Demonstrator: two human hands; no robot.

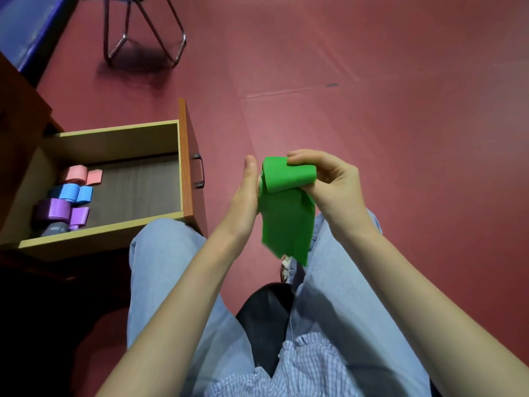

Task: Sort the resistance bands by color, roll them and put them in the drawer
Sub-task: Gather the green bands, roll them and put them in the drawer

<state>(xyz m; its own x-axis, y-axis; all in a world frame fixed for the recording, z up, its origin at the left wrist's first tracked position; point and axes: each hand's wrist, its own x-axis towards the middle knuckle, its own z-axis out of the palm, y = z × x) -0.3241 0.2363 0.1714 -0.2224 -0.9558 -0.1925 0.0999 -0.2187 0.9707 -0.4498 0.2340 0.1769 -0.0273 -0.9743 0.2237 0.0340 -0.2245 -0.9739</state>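
Note:
A green resistance band (286,207) is partly rolled above my lap, its loose end hanging down between my knees. My right hand (329,181) pinches the rolled top between thumb and curled fingers. My left hand (246,196) presses flat against the roll's left end, fingers straight. To the left, an open wooden drawer (183,156) holds rolled bands along its left side: pink (76,174), blue (68,191), purple (57,210) and a grey one (54,227) partly hidden under the purple.
The drawer's metal handle (200,170) faces my left knee. A metal-legged chair (143,30) stands on the red floor at the back left. A dark seat (266,316) shows between my legs.

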